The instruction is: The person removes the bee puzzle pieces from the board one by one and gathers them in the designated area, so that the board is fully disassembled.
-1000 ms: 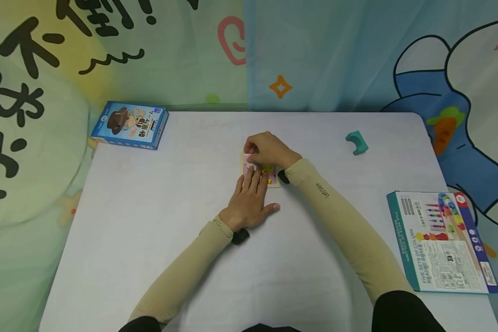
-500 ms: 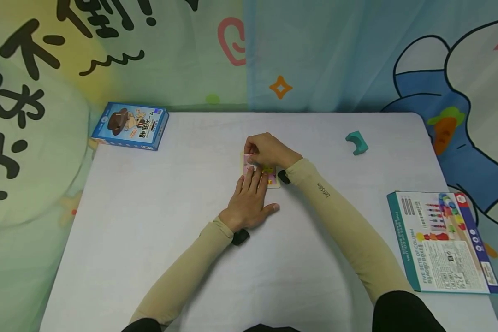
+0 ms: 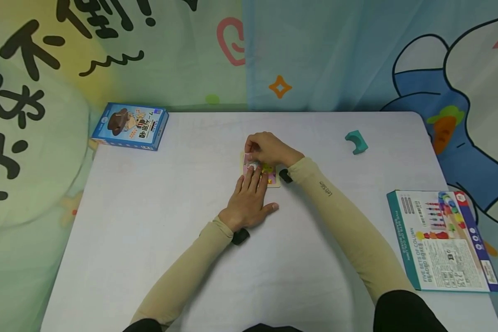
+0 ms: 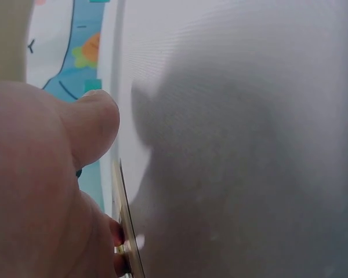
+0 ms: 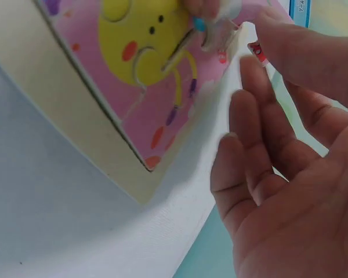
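Observation:
A pink jigsaw puzzle with a yellow cartoon figure (image 5: 145,40) lies in a cream frame (image 5: 75,119) mid-table; in the head view the hands cover much of it. The left hand (image 3: 249,198) rests on its lower part with fingers straight and thumb spread. In the left wrist view, its fingers reach the board's thin edge (image 4: 127,226). The right hand (image 3: 269,149) bends over the puzzle's upper left, its thumb and forefinger pinching a small puzzle piece with a red print (image 5: 257,52). Most of that piece is hidden. Its other fingers curl loosely.
A blue card-game box (image 3: 130,124) lies at the back left corner of the white table (image 3: 157,207). Back right is a green arch block (image 3: 358,142). A large toy box (image 3: 441,242) lies by the right edge. A printed curtain (image 3: 315,55) hangs behind.
The right wrist has shifted very slightly to the right, its fingers staying at the puzzle's upper left. The left hand keeps its place on the puzzle.

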Demonstrator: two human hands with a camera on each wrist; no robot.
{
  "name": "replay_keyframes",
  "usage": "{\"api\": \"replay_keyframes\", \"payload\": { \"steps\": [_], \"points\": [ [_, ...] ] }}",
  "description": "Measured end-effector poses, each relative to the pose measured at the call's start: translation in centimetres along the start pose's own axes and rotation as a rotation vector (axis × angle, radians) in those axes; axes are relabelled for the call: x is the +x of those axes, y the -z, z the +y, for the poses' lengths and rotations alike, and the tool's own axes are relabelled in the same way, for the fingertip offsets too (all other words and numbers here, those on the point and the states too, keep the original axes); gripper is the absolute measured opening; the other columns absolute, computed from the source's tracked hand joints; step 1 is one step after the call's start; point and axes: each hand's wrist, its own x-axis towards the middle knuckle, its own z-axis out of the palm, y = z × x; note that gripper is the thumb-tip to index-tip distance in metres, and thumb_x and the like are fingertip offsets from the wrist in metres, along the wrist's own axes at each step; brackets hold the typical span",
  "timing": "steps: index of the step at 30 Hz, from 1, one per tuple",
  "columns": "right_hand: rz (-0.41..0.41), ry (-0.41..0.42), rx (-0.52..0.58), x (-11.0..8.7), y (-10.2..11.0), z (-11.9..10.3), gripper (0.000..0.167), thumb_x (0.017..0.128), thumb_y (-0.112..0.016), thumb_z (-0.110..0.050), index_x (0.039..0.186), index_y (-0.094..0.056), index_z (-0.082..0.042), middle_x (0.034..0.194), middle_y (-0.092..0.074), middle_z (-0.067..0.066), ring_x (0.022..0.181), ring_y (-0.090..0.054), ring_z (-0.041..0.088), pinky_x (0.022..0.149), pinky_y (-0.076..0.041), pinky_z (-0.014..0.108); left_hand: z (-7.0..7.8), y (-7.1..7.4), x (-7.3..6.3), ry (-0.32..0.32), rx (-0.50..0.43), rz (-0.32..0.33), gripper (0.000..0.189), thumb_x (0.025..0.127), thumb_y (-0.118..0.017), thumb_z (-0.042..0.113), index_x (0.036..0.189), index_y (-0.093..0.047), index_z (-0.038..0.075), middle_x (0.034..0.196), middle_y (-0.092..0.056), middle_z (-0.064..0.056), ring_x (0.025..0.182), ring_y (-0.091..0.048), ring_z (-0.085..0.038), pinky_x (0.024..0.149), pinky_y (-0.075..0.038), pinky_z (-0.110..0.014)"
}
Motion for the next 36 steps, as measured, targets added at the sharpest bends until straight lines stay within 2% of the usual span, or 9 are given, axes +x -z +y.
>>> {"api": "replay_keyframes", "payload": {
  "steps": [13, 18, 22, 27, 32, 36],
  "points": [
    [0.038, -0.008, 0.039, -0.2, 0.1, 0.4, 0.011, 0.103, -0.072, -0.015, 0.107, -0.066, -0.006, 0.101, -0.075, 0.011, 0.095, -0.069, 0.025, 0.093, -0.053, 0.042, 0.0, 0.0, -0.1, -0.006, 0.001, 0.014, 0.092, 0.109, -0.040, 0.063, 0.171, -0.001, 0.008, 0.179, 0.014, -0.011, 0.166, 0.015, -0.031, 0.134, -0.001, -0.051],
    [0.085, -0.019, 0.044, -0.6, 0.4, 0.5, 0.011, 0.107, -0.064, -0.014, 0.115, -0.063, -0.005, 0.100, -0.072, 0.013, 0.086, -0.066, 0.025, 0.082, -0.051, 0.037, -0.1, 0.0, -0.1, -0.003, -0.001, 0.016, 0.093, 0.109, -0.041, 0.064, 0.171, -0.001, 0.008, 0.179, 0.014, -0.011, 0.166, 0.015, -0.031, 0.134, -0.001, -0.050],
    [0.135, -0.049, 0.144, -1.0, 0.4, 0.9, 0.014, 0.108, -0.062, -0.015, 0.119, -0.063, -0.006, 0.105, -0.071, 0.014, 0.086, -0.075, 0.024, 0.071, -0.052, 0.029, -0.1, 0.0, 0.0, -0.001, -0.004, 0.016, 0.093, 0.109, -0.041, 0.064, 0.172, 0.000, 0.009, 0.179, 0.013, -0.010, 0.166, 0.015, -0.030, 0.135, -0.001, -0.050],
    [0.213, -0.097, 0.286, -1.4, 0.6, 1.4, 0.017, 0.104, -0.068, -0.010, 0.121, -0.069, -0.008, 0.110, -0.070, 0.014, 0.088, -0.080, 0.025, 0.062, -0.056, 0.024, -0.1, 0.0, 0.0, -0.004, -0.012, 0.018, 0.093, 0.109, -0.041, 0.064, 0.172, 0.000, 0.009, 0.179, 0.013, -0.010, 0.166, 0.014, -0.031, 0.135, -0.001, -0.050],
    [0.268, -0.113, 0.284, -1.8, 1.0, 2.1, 0.028, 0.095, -0.079, -0.008, 0.123, -0.075, -0.008, 0.114, -0.075, 0.015, 0.094, -0.080, 0.027, 0.068, -0.057, 0.022, -0.1, 0.0, 0.0, -0.003, -0.027, 0.020, 0.093, 0.108, -0.042, 0.064, 0.171, -0.001, 0.009, 0.179, 0.012, -0.011, 0.166, 0.014, -0.031, 0.135, 0.000, -0.050],
    [0.268, -0.136, 0.289, -2.3, 1.3, 2.7, 0.038, 0.089, -0.086, -0.009, 0.126, -0.076, -0.008, 0.118, -0.077, 0.015, 0.100, -0.080, 0.029, 0.072, -0.058, 0.022, -0.1, 0.0, 0.1, 0.002, -0.036, 0.013, 0.093, 0.109, -0.042, 0.063, 0.171, 0.001, 0.009, 0.179, 0.014, -0.010, 0.166, 0.015, -0.030, 0.134, 0.001, -0.050]
  ]
}}
